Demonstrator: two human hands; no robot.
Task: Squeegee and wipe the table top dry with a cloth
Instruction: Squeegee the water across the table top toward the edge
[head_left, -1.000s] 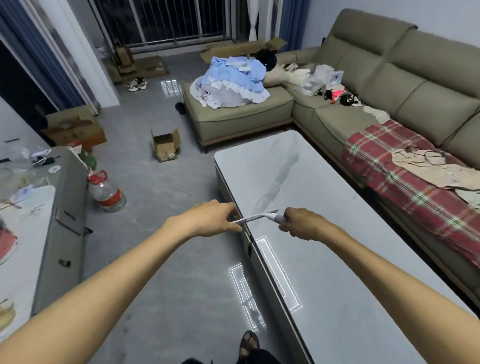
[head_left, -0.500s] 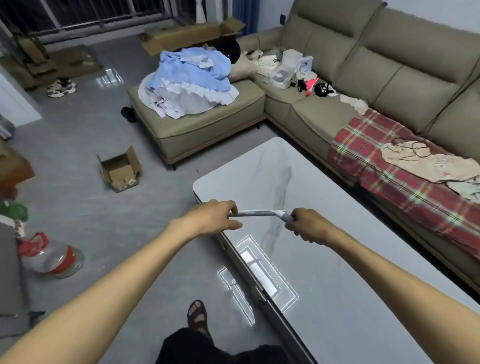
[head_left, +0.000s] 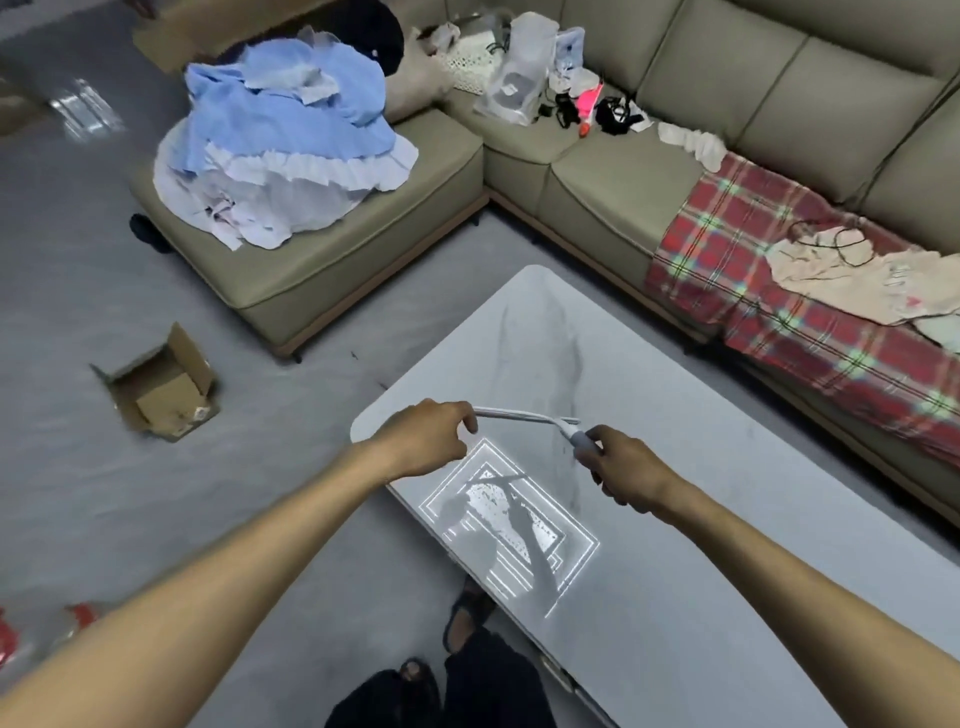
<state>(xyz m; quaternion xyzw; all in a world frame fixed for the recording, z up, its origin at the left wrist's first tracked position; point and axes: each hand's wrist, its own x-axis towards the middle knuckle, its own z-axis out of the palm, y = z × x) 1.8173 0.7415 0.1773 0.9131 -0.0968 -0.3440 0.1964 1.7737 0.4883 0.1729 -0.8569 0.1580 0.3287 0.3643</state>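
Observation:
A white squeegee hangs just above the grey marble table top, near its far left corner. My right hand grips the squeegee's grey handle, fingers curled round it. My left hand pinches the left end of the blade over the table's left edge. A ceiling light is mirrored on the table below the hands, with small wet specks in the reflection. No cloth is in view.
An olive corner sofa wraps the far side, with a blue and white clothes pile, bags and a red plaid blanket on it. An open cardboard box lies on the grey floor at left. My sandalled feet stand by the table's edge.
The view has swung right and tilted down. Both hands, still holding the squeegee, have moved toward the table's far left corner, and the handle end has dropped lower than the blade.

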